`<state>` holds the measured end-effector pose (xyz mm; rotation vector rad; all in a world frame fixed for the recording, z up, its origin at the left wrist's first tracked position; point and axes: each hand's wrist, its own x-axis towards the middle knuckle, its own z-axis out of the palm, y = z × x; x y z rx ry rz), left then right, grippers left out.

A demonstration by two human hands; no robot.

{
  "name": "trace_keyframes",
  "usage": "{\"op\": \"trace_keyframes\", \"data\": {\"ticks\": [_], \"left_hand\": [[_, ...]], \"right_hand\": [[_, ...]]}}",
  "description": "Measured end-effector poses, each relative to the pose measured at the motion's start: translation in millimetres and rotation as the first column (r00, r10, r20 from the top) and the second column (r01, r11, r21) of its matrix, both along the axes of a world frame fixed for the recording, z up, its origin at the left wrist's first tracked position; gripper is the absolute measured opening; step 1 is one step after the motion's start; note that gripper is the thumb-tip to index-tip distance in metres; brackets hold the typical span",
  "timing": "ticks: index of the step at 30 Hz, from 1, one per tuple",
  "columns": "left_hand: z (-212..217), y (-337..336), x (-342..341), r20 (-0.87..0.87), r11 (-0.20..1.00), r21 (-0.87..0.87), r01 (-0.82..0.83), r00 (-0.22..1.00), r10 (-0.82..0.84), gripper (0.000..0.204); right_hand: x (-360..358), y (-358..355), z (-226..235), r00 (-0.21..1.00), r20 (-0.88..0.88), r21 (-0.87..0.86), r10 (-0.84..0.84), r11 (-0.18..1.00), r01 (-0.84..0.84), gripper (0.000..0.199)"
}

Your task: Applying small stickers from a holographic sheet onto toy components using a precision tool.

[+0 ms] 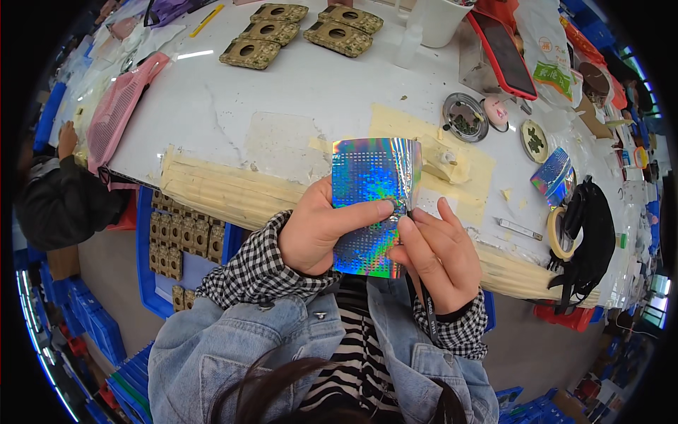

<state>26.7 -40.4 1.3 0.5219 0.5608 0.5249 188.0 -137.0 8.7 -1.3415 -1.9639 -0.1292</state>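
A shiny holographic foil sheet (369,201) stands between the left hand (318,227) and the right hand (436,251), over the near edge of the white worktable (282,92). Four flat camouflage-patterned pads with round holes (300,32) lie at the far side, left of a white plastic cup (439,20). A round metal tin (465,117) sits right of the sheet, a roll of beige masking tape (560,233) nearer and further right. Left, below the table, a blue plastic crate (166,272) holds more pads.
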Motion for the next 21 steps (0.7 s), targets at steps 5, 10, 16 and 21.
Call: {"op": "trace_keyframes", "data": {"ticks": [5,10,16,21], "left_hand": [[0.4,0.1,1.4,0.01,1.0,-0.004,-0.002,1.0,0.002,0.022],[0.6,0.9,1.4,0.016,1.0,-0.013,0.004,1.0,-0.003,0.021],[-0.4,1.5,2.1,-0.009,1.0,-0.013,0.008,1.0,-0.008,0.021],[-2.0,2.0,-0.1,-0.009,1.0,-0.013,0.017,1.0,-0.017,0.022]], "right_hand": [[1.4,0.8,-2.3,0.999,0.033,0.036,0.009,0.999,-0.011,0.037],[2.7,1.3,-2.3,0.999,0.026,0.038,0.023,0.999,-0.024,0.037],[3.0,1.5,-2.9,0.999,0.027,0.057,0.039,0.998,-0.041,0.038],[2.9,1.3,-2.4,0.999,0.021,0.058,0.043,0.997,-0.044,0.038]]}}
